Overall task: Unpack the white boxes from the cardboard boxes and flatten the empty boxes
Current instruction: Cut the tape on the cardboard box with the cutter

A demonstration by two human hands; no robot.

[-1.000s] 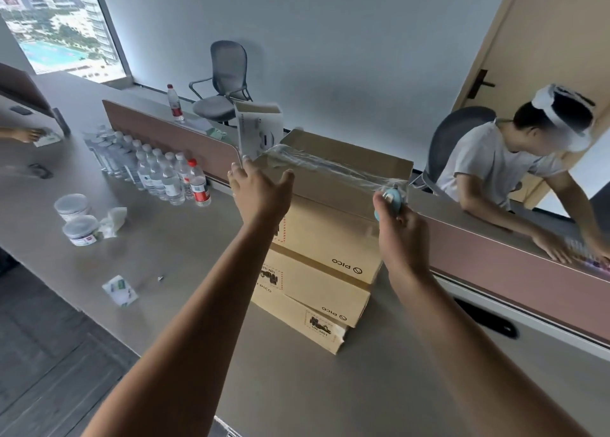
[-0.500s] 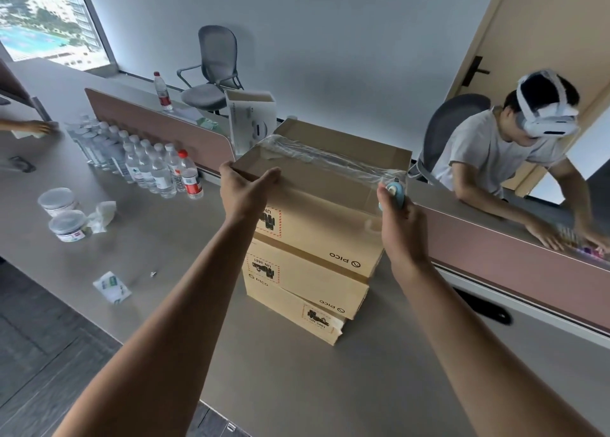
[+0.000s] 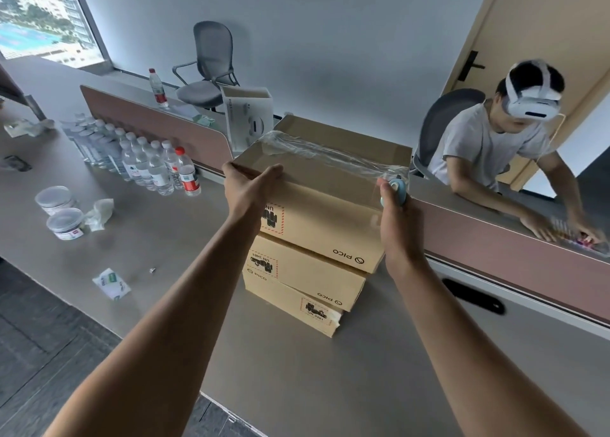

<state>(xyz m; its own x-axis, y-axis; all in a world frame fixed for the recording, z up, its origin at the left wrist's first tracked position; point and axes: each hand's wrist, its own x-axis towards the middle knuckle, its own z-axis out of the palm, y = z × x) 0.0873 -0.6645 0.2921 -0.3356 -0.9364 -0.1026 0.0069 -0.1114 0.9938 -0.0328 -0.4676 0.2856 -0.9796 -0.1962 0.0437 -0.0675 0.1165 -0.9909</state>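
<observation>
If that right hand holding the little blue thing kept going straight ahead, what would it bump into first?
Probably the right end of the taped seam on the top cardboard box: the right hand points its blue tool there. Beyond is the desk divider, though depth is unclear.

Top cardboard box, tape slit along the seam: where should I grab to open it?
Take the near flap's free edge at the taped centre seam of the top cardboard box, likely from above, and fold toward you. The left hand rests on its left corner; the right hand grips a blue cutter.
</observation>
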